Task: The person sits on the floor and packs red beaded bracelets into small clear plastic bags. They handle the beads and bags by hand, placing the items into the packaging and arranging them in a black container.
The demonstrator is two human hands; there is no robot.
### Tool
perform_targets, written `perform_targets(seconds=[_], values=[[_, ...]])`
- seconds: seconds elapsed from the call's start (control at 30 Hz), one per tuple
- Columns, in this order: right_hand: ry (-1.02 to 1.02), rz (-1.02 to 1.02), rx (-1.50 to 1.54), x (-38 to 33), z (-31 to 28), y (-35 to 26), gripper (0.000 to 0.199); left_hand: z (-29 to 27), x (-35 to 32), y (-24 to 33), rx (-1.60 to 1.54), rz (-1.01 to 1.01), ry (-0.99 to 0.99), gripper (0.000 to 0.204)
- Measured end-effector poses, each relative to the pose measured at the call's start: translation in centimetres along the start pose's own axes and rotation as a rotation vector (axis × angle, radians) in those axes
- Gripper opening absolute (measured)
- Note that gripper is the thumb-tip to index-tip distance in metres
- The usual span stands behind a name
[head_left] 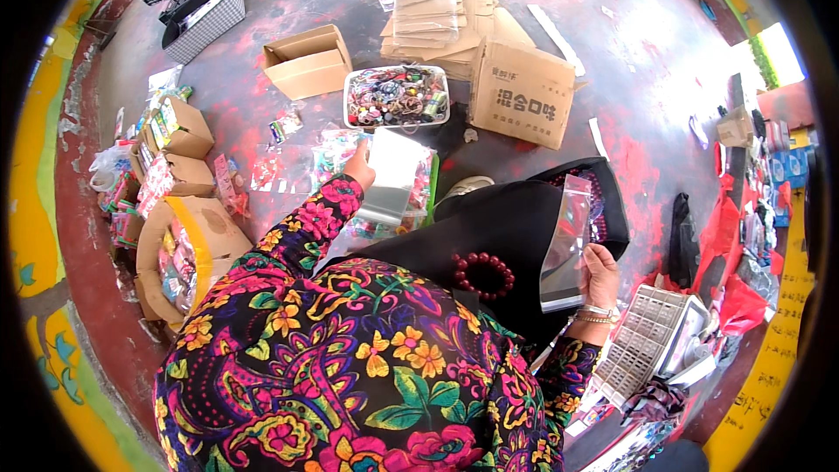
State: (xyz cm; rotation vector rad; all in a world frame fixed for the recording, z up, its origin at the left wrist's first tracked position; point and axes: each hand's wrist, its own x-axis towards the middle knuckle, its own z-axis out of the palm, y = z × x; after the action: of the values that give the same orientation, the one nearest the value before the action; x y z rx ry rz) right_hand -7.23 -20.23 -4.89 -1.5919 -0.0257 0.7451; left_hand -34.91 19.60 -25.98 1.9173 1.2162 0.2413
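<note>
- Far left: open cartons of small packets stand along the floor edge; one tipped carton lies nearer, packets showing inside.
- Left hand: reaches forward, fingers pinched on the top edge of a clear bag, held above a heap of filled packets on the floor.
- Centre, beyond the hand: white tray full of mixed beads and bracelets; an open empty box to its left, a printed carton to its right, flattened cardboard behind.
- Lap: a red bead bracelet rests loose on dark cloth, not bagged.
- Right hand: closed on the lower end of a second clear bag, held upright beside the lap; whether it holds anything cannot be told.
- Right: a white compartment tray just beside that wrist.
- Progress, as judged: a heap of packets is done; the bead tray remains well stocked, so much work appears left.
</note>
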Motion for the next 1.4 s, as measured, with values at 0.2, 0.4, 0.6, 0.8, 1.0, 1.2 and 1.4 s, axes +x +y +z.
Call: perform_targets(seconds=[0.2, 0.4, 0.6, 0.8, 1.0, 1.2, 1.4], values=[[0.009, -0.002, 0.013, 0.1, 0.3, 0.2, 0.007, -1.7, -1.7, 2.0, 0.319, 0.056, -0.017, 0.064], [0.004, 0.012, 0.053, 0.0, 0.2, 0.5, 0.008, -2.0, -4.5, 5.9, 0.735, 0.51, 0.096, 0.056], [0.109, -0.046, 0.082, -0.8, 0.4, -0.6, 0.009, 0.9, -4.5, 4.9, 0.892, 0.419, -0.36, 0.05], [0.065, -0.24, 0.176, -2.5, 2.4, -3.2, 0.006, -0.2, -2.1, 9.9, 0.698, 1.008, -0.144, 0.036], [0.054, -0.292, 0.162, -3.6, 5.6, -4.8, 0.006, -3.6, -8.9, 26.6, -0.85, 0.284, -0.847, 0.041], [0.053, -0.291, 0.163, -3.8, 7.2, -6.1, 0.009, -3.3, -10.8, 32.0, -1.016, 0.063, -1.222, 0.042], [-0.018, -0.263, 0.22, -3.7, 6.3, -6.7, 0.031, -2.2, -11.3, 33.4, -0.911, -0.001, -1.131, 0.03]])
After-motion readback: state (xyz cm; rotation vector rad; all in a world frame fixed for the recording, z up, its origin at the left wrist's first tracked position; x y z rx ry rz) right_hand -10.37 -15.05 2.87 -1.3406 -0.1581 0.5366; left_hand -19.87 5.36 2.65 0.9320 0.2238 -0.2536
